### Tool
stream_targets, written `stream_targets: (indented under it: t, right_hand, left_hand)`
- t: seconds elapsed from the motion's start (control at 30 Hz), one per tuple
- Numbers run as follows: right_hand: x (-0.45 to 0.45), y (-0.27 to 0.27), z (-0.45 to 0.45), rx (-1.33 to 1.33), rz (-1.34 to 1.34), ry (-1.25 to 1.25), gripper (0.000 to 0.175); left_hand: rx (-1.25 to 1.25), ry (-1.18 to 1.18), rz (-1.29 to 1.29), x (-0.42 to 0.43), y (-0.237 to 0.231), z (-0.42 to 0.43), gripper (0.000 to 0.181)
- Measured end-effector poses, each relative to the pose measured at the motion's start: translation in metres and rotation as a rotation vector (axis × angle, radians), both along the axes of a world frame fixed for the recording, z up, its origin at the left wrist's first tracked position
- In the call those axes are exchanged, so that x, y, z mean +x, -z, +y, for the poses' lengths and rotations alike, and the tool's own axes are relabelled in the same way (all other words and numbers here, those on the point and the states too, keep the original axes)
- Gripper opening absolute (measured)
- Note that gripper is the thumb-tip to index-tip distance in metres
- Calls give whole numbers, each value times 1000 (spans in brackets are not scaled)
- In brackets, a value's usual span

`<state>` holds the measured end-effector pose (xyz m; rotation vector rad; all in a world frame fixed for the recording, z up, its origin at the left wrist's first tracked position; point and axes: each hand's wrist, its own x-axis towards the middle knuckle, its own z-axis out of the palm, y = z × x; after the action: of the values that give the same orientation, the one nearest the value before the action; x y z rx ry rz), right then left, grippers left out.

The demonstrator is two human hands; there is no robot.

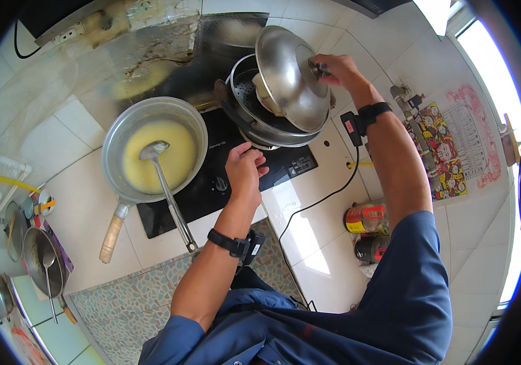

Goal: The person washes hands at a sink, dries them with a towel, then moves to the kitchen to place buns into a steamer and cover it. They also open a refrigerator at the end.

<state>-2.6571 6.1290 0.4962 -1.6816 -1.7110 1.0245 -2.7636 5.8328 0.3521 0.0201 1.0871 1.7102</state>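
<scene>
My right hand (337,70) grips the knob of a domed metal lid (283,73), which is tilted up over a steamer pot (283,137). Beneath the lid, a perforated steamer tray (245,90) shows, with a pale item (267,98) on it, mostly hidden. My left hand (244,171) hovers in front of the pot, holding nothing, its fingers loosely curled and apart. To its left stands a deep metal pan (110,155) of pale yellow liquid (178,150). A metal ladle (164,182) rests in it, its handle leaning over the rim.
Both vessels stand on a black glass gas stove (217,132). The pan's wooden handle (112,237) juts toward the counter edge. A black cable (317,205) runs from my right wrist across the counter. Red-lidded jars (365,216) stand at right; a wok (37,260) sits at far left.
</scene>
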Motion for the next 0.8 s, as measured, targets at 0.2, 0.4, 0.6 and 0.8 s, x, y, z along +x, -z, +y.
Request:
stream_targets:
  t: [0.2, 0.4, 0.6, 0.8]
  right_hand:
    - [-35, 4, -5, 63, -347, -53, 43]
    - [-58, 21, -6, 135, -552, -138, 44]
    - [-66, 34, -5, 193, -639, -172, 47]
    - [-63, 33, -6, 162, -653, -209, 46]
  left_hand:
    - [-50, -101, -9, -23, 7, 26, 43]
    - [-54, -98, 18, -39, 16, 44, 46]
    - [-43, -82, -6, -48, 23, 52, 42]
    - [-40, -76, -17, -51, 24, 58, 34]
